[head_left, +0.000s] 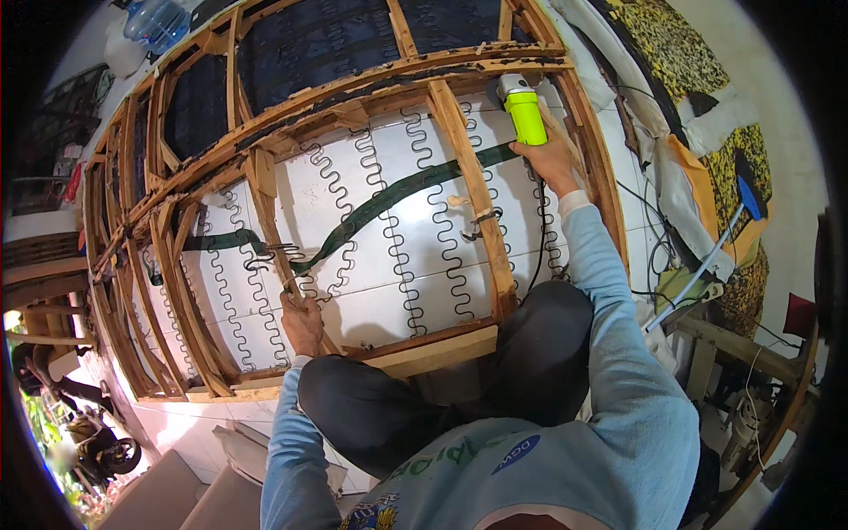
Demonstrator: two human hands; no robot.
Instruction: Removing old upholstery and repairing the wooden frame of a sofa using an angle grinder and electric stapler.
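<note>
My right hand (549, 157) is wrapped round a bright green angle grinder (527, 119), its grey metal head pointing away from me. The grinder's black cord (541, 231) hangs down past my knee. Closer to me, my left hand (303, 325) is closed on a wooden slat (262, 181) of a large sofa frame; its fingertips are partly hidden. Just beyond those fingers, several bent spring ends (284, 253) cluster against the slat. A dark green webbing strap (380, 205) curves across the wavy zigzag springs (400, 252), from near the grinder toward the left side.
Black fabric (309, 49) lines the frame's far section. White floor tiles (344, 300) show under the springs. On the right are a blue-headed brush (749, 199), loose cables and patterned fabric (658, 44). A blue water jug (157, 25) stands far left; a motorbike (102, 446) is outside.
</note>
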